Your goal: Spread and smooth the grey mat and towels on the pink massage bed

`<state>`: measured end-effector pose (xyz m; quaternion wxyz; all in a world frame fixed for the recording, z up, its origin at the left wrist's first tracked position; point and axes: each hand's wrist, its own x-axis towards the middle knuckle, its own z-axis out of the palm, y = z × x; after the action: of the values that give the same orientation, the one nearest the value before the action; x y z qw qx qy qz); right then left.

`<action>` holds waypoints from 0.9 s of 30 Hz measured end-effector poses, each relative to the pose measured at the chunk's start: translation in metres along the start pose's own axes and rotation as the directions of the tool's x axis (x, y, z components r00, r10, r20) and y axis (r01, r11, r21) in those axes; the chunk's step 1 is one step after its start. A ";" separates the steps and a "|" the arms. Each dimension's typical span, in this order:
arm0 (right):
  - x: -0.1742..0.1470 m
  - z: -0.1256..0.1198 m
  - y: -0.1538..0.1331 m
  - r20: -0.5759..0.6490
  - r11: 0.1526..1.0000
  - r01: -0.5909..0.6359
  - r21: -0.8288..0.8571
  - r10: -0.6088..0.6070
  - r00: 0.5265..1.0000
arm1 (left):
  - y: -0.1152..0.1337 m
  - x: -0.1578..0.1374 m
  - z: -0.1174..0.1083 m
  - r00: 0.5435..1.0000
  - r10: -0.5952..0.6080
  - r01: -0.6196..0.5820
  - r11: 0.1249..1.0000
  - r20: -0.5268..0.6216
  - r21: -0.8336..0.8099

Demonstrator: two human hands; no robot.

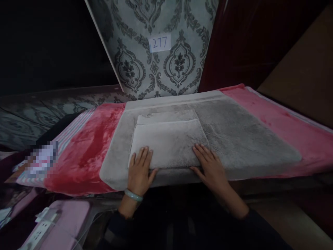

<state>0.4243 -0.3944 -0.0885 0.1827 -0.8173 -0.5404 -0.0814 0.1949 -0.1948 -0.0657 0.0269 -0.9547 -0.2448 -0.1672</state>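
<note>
A folded piece of light grey plush cloth lies flat, its upper layer ending short of the far edge so a strip of the lower layer shows. My left hand rests on its near left corner, fingers stretched out and palm down. At the near right corner my right hand lies flat too, fingers extended and thumb pointing inward. Beneath the folded cloth spreads a larger grey plush mat. A pale bangle circles my left wrist.
A red and pink plush blanket covers the surface under the mat. A dark screen stands at the left. Patterned wallpaper bears a paper marked 277. A power strip sits on a pink item at lower left.
</note>
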 end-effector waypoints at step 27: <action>0.069 -0.003 0.099 -0.084 0.961 0.274 0.037 -0.270 0.959 | -0.118 0.034 -0.014 0.991 0.114 -0.103 0.983 0.065 -0.152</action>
<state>0.5427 -0.3710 -0.0835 0.2103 -0.7269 -0.6418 -0.1245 0.1627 -0.0768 -0.0452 -0.0441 -0.9714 -0.1803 -0.1482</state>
